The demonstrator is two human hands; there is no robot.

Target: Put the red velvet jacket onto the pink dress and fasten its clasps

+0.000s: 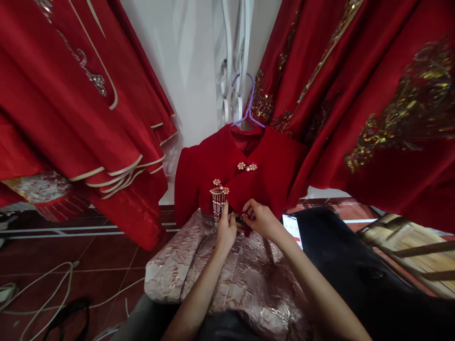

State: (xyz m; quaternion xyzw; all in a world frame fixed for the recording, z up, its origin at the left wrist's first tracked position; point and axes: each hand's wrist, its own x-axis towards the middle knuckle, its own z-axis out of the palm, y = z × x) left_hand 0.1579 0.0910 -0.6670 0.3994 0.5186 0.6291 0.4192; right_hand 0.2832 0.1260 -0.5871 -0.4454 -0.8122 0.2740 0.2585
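Note:
A short-waisted red jacket (199,166) hangs in front of me on a purple hanger (249,102). A pearl flower fastening (247,166) sits below its collar, and a beaded tassel ornament (218,201) hangs on its chest. My left hand (226,232) is closed on the jacket's front edge, just below the tassel. My right hand (261,218) pinches a small red-and-pearl button (244,216) at the same edge, close to the left fingertips. The fabric between the two hands is partly hidden. Pale pink brocade cloth (177,270) spreads beneath my forearms.
Long red garments (135,118) hang at the left, and gold-sequined red ones (391,166) at the right. A lit phone (293,231) lies on a black surface (330,265). White cables (64,279) trail over the tiled floor. White scrolled metalwork (231,57) stands behind the hanger.

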